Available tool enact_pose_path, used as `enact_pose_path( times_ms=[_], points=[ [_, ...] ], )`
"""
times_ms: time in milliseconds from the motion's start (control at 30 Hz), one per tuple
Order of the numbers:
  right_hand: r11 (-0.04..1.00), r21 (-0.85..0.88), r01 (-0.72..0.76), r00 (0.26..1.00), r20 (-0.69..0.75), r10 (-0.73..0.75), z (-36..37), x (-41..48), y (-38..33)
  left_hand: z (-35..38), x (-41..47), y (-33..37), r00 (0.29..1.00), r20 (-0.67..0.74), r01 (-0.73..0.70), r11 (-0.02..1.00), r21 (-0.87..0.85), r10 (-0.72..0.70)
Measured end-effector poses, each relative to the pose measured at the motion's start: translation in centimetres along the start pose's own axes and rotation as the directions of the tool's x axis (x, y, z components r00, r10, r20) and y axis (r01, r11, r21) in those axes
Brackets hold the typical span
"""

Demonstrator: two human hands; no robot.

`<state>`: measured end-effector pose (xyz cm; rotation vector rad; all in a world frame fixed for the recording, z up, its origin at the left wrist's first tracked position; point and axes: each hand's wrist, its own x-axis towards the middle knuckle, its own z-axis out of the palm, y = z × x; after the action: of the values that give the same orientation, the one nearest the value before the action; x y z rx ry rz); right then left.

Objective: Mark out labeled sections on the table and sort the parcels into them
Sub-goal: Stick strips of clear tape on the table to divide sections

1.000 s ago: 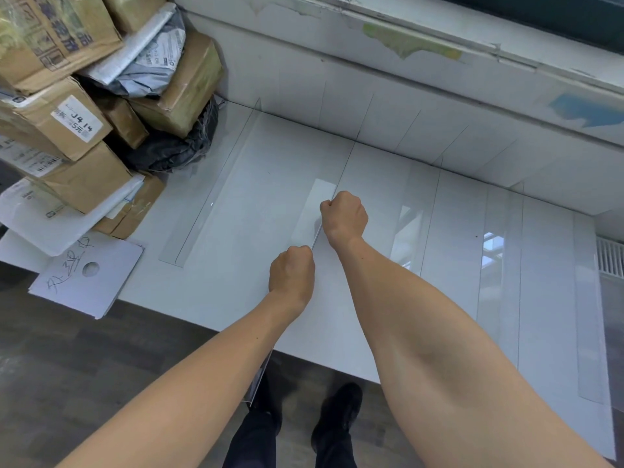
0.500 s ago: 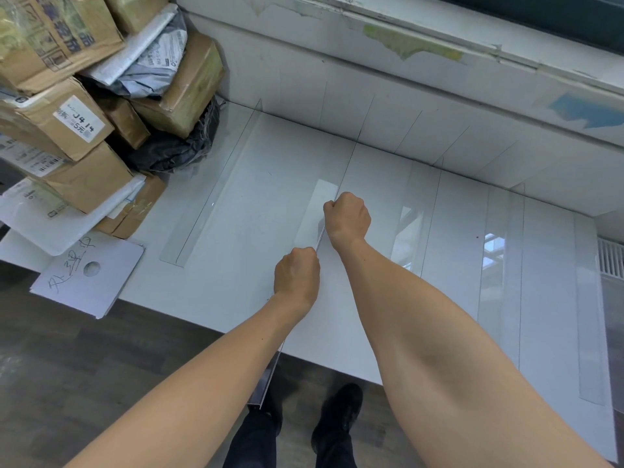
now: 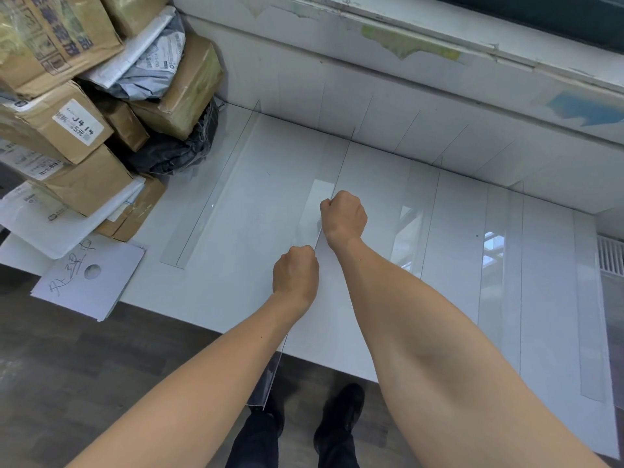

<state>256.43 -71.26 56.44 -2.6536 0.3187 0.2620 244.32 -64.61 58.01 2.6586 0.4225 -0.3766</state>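
Observation:
Both fists grip the top edge of a clear acrylic divider (image 3: 339, 170) that stands upright across the white table (image 3: 243, 231). My left hand (image 3: 295, 273) holds it near the table's front edge, my right hand (image 3: 344, 216) a little farther back. The divider's near end (image 3: 266, 383) sticks out past the front edge, over the floor. A second clear divider (image 3: 216, 194) stands to the left, and more stand to the right (image 3: 429, 211). A heap of brown cardboard parcels (image 3: 77, 130) with grey and black mailer bags (image 3: 152, 65) fills the table's left end.
Handwritten white label sheets (image 3: 89, 282) overhang the table's front left corner. A white wall and window sill (image 3: 439, 79) close off the back. Dark wood floor (image 3: 67, 366) and my black shoes (image 3: 337, 420) show below the front edge.
Both hands and the divider they hold have slid slightly forward, away from me; the end overhanging the front edge is a bit shorter.

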Motion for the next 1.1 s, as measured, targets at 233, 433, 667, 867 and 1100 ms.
enact_pose_path(
  times_ms=[233,433,667,867,1100],
  points=[
    [1.000,0.011,-0.012,1.000,-0.004,0.012,0.33,-0.03,0.23,0.08,0.13,-0.20,1.000,0.016,0.004,1.000,0.010,-0.005],
    [1.000,0.009,-0.009,1.000,-0.001,0.009,0.32,-0.02,0.22,0.04,-0.02,-0.22,1.000,0.018,-0.006,1.000,0.031,0.005],
    [1.000,0.009,-0.005,1.000,-0.006,0.005,0.55,-0.06,0.22,-0.10,-0.07,-0.12,1.000,0.021,-0.015,0.998,0.055,0.013],
    [1.000,0.000,-0.002,1.000,-0.010,0.002,0.57,0.13,0.37,0.13,0.12,0.02,1.000,0.020,0.004,0.999,0.042,-0.004],
    [1.000,-0.013,-0.003,1.000,-0.013,0.003,0.18,-0.02,0.29,-0.59,0.17,0.03,1.000,0.008,-0.022,0.999,0.032,0.022]
  ],
)
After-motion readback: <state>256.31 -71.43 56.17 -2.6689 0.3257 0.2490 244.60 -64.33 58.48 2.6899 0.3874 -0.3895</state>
